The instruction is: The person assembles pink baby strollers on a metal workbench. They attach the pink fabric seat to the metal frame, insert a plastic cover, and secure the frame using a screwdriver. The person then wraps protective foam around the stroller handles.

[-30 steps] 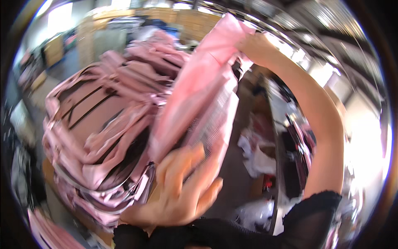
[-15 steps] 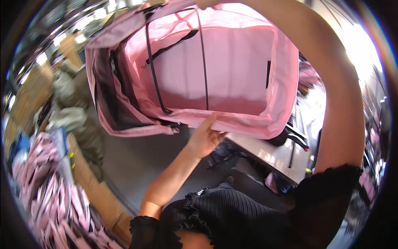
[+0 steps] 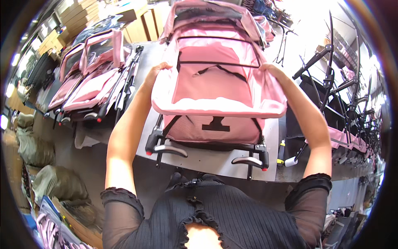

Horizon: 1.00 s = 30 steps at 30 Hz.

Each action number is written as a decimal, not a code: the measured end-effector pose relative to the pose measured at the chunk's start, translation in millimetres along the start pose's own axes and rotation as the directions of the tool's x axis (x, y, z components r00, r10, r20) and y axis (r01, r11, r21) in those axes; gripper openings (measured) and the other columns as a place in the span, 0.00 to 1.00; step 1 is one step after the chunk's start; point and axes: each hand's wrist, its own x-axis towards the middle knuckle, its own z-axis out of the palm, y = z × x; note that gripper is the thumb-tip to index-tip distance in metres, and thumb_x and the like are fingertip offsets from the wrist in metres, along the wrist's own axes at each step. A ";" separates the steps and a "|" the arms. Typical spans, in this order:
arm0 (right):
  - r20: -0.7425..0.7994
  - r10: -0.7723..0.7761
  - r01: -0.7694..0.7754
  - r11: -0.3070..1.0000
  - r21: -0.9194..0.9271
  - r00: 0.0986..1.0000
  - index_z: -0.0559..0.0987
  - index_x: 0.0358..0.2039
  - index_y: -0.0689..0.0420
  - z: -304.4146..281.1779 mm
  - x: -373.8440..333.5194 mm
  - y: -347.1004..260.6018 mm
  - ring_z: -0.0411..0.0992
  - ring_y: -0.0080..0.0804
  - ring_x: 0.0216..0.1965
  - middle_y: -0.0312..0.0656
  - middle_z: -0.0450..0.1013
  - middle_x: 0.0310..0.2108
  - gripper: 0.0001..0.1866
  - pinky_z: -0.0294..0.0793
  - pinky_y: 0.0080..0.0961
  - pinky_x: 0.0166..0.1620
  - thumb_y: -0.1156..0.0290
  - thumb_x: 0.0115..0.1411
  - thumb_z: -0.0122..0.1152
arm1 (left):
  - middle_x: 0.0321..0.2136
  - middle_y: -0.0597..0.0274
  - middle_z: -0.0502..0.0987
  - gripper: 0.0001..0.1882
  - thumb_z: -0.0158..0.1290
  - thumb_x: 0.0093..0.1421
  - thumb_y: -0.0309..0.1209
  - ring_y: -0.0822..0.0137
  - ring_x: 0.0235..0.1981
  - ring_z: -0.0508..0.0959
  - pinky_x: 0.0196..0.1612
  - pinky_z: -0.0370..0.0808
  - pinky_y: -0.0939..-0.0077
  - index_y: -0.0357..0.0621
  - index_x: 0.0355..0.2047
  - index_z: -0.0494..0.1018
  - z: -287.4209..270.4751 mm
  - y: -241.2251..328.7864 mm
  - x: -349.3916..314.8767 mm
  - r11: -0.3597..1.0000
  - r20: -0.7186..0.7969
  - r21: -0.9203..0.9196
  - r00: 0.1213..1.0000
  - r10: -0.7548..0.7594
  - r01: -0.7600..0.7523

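My left hand (image 3: 159,69) and my right hand (image 3: 271,70) are closed on the two sides of a pink fabric carrier basket (image 3: 215,106). Two thin dark rods span its opening, and a black strap with a clip (image 3: 224,69) lies across the inner floor. At its far end the dark-meshed hood (image 3: 207,14) is raised. Beneath the basket's near rim shows a folded frame with pink fabric (image 3: 188,128), lying on the pale table. Two curved silver levers (image 3: 170,149) with red-tipped black joints stick out at its near edge. Whether basket and frame touch is hidden.
To the left, several similar pink folded units (image 3: 91,89) lie on a table. At right stand black tubular frames (image 3: 329,79). A yellow-and-black tool (image 3: 281,151) and a white roll (image 3: 290,162) lie by the right table edge. Stuffed sacks (image 3: 62,182) sit on the floor at left.
The basket has come down from a raised, tilted position to above the table frame. My right hand has moved from its far edge to its right side, my left to its left side.
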 end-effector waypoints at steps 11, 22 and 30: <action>-0.324 0.119 -0.235 0.907 -0.348 0.938 0.76 0.19 0.60 24.0 -34.1 83.9 0.70 0.31 0.20 0.39 0.69 0.16 0.12 0.71 0.29 0.26 0.63 0.46 0.57 | 0.26 0.63 0.74 0.11 0.47 0.50 0.28 0.74 0.27 0.73 0.30 0.71 0.78 0.38 0.33 0.72 -44.2 -33.9 48.9 0.859 -0.027 0.472 0.977 -0.210 0.198; 0.926 -0.199 0.853 -0.364 -0.374 0.321 0.59 0.62 0.47 204.8 -50.0 117.8 0.44 0.36 0.66 0.39 0.50 0.65 0.36 0.42 0.38 0.66 0.48 0.55 0.53 | 0.37 0.52 0.72 0.29 0.52 0.46 0.36 0.66 0.38 0.73 0.44 0.70 0.74 0.27 0.45 0.64 -41.4 -32.3 -2.0 0.462 -0.118 0.851 0.949 -0.292 0.248; 0.816 -0.099 0.819 -0.014 -0.574 0.570 0.57 0.62 0.48 151.1 -53.9 92.6 0.50 0.43 0.64 0.47 0.54 0.62 0.39 0.49 0.43 0.63 0.53 0.51 0.60 | 0.57 0.40 0.58 0.39 0.55 0.51 0.38 0.51 0.61 0.57 0.63 0.52 0.65 0.31 0.59 0.53 0.0 -20.9 11.7 -0.011 0.330 0.944 0.942 0.067 -0.330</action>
